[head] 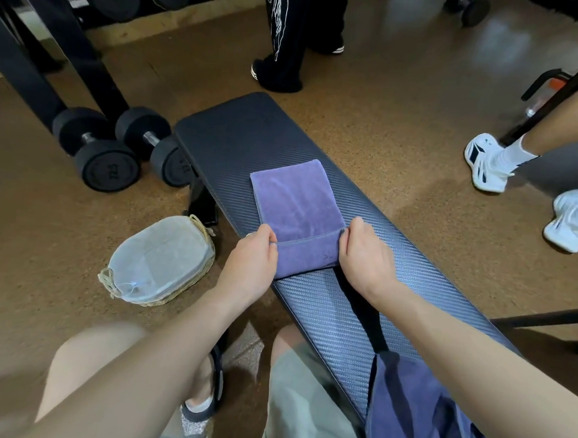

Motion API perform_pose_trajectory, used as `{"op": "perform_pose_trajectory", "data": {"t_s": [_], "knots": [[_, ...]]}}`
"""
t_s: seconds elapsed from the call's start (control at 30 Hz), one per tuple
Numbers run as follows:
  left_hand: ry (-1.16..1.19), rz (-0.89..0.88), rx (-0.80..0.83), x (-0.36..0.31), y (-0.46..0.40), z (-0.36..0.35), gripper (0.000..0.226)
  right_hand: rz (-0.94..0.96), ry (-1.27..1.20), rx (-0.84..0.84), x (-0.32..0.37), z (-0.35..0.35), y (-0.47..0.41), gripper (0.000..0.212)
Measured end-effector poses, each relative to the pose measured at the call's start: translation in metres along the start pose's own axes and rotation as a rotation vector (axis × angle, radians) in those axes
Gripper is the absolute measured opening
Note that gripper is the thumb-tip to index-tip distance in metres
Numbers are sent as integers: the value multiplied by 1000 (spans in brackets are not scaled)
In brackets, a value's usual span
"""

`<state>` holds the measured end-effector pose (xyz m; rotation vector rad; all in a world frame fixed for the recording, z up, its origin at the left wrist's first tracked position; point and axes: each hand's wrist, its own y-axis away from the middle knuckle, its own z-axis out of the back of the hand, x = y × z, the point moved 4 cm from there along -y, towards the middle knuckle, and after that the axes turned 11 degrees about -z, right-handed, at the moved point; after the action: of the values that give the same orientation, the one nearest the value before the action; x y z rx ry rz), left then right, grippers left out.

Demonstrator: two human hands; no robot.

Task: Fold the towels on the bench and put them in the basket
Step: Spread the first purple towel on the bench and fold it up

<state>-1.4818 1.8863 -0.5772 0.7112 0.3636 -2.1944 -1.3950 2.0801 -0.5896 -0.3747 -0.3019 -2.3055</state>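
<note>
Pinching the near corners of the purple terry towel (296, 206) on the black ribbed desk (238, 139), both hands, left hand (255, 254) and right hand (366, 253), should carry that edge evenly forward, away from them, corners aligned.

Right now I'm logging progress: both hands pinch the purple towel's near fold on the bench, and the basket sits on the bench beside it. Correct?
Not quite. The basket sits on the floor left of the bench, as the head view shows. The left hand and right hand do pinch the purple towel.
</note>
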Motion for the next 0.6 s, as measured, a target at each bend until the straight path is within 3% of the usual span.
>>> {"op": "perform_pose_trajectory", "data": {"t_s": [0.17, 0.23, 0.3, 0.33, 0.43, 0.6], "knots": [[-132, -3, 54, -4, 1, -2, 2, 33, 65, -38, 1, -7, -1, 20], [-288, -29, 41, -8, 1, 0, 12, 23, 97, -58, 3, -5, 0, 16], [-531, -217, -4, -17, -2, 2, 30, 77, 165, -135, 7, -1, 2, 6], [-634, -359, -1, -24, -2, 1, 35, 141, 211, -188, 11, 2, 3, 11], [-735, -757, 101, -35, -1, -10, 22, 401, 285, -258, 16, 1, 6, 17], [-639, -734, 177, -34, 6, -7, 9, 565, 291, -251, 10, 2, 0, 11]]}}
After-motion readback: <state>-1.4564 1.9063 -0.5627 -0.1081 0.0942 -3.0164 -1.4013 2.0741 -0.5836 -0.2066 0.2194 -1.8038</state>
